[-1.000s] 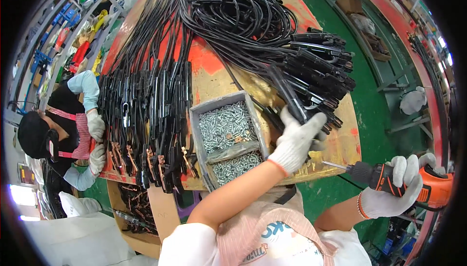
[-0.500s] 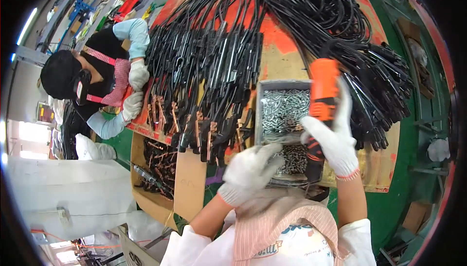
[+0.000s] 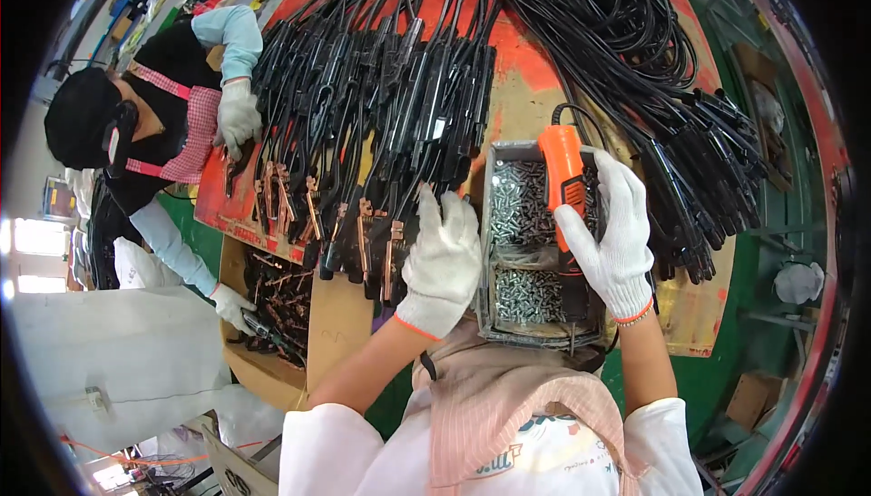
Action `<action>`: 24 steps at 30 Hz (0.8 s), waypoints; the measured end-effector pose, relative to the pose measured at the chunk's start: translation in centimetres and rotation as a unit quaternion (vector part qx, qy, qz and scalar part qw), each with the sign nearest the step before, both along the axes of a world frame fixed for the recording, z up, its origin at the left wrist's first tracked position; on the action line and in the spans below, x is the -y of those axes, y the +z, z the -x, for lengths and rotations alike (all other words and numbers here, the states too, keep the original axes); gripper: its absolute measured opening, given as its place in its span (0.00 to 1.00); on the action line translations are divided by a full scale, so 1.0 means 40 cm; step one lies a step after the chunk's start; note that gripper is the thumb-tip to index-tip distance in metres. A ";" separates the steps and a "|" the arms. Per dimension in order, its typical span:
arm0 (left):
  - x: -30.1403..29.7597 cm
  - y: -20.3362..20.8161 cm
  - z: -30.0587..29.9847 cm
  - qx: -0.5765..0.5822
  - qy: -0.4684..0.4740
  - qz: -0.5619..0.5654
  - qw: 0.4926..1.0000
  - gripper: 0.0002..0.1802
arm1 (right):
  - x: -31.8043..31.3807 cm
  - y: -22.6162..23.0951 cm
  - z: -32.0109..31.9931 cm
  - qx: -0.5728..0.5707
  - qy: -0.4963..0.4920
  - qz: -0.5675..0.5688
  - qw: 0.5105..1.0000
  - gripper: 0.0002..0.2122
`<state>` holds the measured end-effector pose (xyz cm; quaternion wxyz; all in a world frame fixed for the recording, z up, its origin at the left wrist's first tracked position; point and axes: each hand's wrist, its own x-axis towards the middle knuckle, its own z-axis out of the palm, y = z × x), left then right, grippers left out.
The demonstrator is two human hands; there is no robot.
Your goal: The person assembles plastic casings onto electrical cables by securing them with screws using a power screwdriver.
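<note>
My right hand (image 3: 619, 246), in a white knit glove, loosely grips an orange and black electric screwdriver (image 3: 564, 169). Its thumb crosses the tool's lower body, and the dark front end points toward me. The tool lies over a grey divided box (image 3: 484, 283) of small screws (image 3: 522, 206). To the left, my gloved left hand (image 3: 442, 255) has its fingers stretched forward and apart, with nothing visible in them. Its fingertips reach the near ends of black cable-end holders (image 3: 426, 124) with copper-coloured jaws (image 3: 365, 228); whether they touch is unclear.
Bundled black cables (image 3: 599, 15) cover the far table. More black cable ends (image 3: 703, 178) lie right of the box. At left, a co-worker's gloved hand (image 3: 238, 117) rests by the table edge, the other (image 3: 233, 307) at a cardboard box (image 3: 340, 333) of copper-coloured parts.
My left hand has moved from the screw box leftward and forward to the black holders. The screwdriver has come left and lower over the box. One co-worker hand has dropped to the carton.
</note>
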<state>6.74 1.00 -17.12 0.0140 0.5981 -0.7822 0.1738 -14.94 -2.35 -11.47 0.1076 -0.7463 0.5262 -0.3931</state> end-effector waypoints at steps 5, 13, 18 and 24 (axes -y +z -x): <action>0.016 -0.034 -0.010 -0.296 0.081 -0.075 0.949 0.13 | -0.001 0.066 -0.011 0.083 0.034 0.041 0.995 0.32; 0.064 0.238 -0.051 -0.288 -0.069 -0.063 0.953 0.08 | 0.045 0.122 0.000 0.459 0.115 -0.228 0.851 0.39; 0.071 0.379 -0.010 -0.455 -0.055 -0.004 0.889 0.06 | 0.218 0.091 -0.111 0.406 0.077 -0.300 0.860 0.35; 0.073 0.360 0.036 -0.402 -0.126 0.067 0.905 0.08 | 0.477 0.001 -0.236 0.768 0.185 -0.487 0.373 0.16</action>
